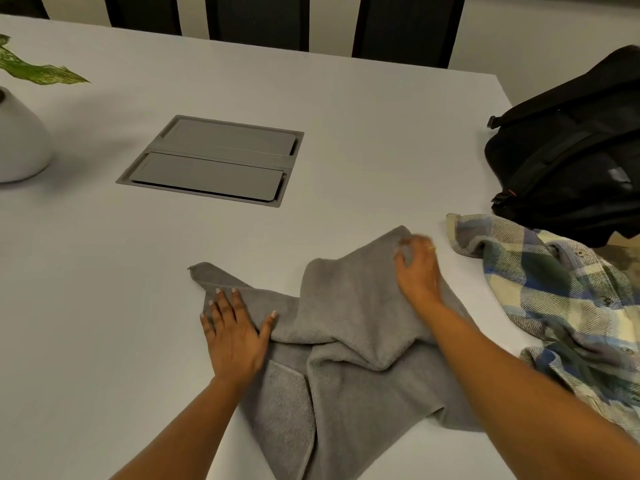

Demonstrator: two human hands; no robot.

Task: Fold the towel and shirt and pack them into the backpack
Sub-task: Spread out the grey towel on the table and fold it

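A grey towel (346, 341) lies crumpled on the white table (104, 306) near its front edge. My left hand (233, 334) presses flat on the towel's left corner, fingers spread. My right hand (417, 268) has its fingers curled on the towel's upper right corner and looks blurred. A plaid shirt (554, 292) in blue, cream and green lies bunched to the right of the towel. Behind the shirt, at the table's right edge, sits a black backpack (571, 154).
A grey flap-covered cable box (211, 161) is set into the table's middle. A white vase (19, 143) with a green leaf (41, 72) stands at the far left. Dark chairs (259, 19) line the far edge.
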